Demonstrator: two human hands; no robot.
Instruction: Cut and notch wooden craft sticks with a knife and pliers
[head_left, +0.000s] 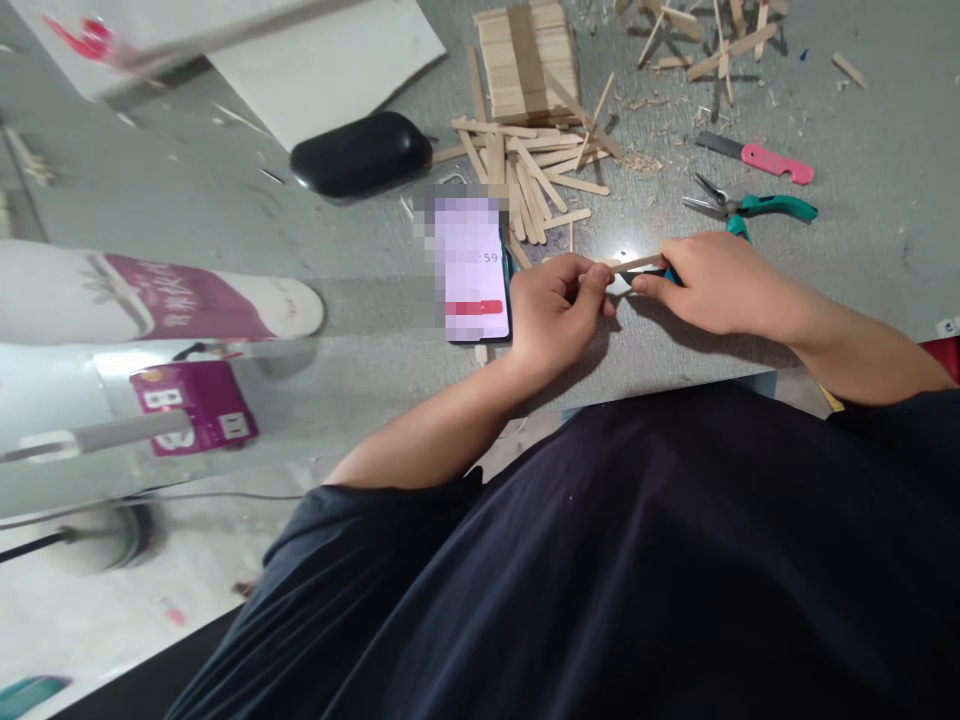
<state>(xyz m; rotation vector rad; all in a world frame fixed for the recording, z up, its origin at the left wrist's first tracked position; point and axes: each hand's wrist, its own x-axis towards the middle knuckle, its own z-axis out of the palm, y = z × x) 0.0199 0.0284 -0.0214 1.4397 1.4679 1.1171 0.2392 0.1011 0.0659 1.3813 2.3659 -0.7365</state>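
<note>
My left hand point(559, 318) is closed, pinching one end of a thin wooden craft stick point(636, 264) that lies level just above the grey tabletop point(225, 230). My right hand point(720, 285) is closed at the stick's other end, and a blue handle pokes out from under its fingers. What that handle belongs to is hidden by the hand. Both hands sit close to the table's near edge, right of a phone point(472, 270) with a lit screen.
A stack and scatter of wooden sticks point(525, 110) lies behind the phone. Green-handled pliers point(750, 207) and a pink-handled knife point(757, 158) lie at the right, a black case point(360, 152) and white sheet point(330, 60) at the back left. A white-and-purple bottle point(150, 300) lies at left.
</note>
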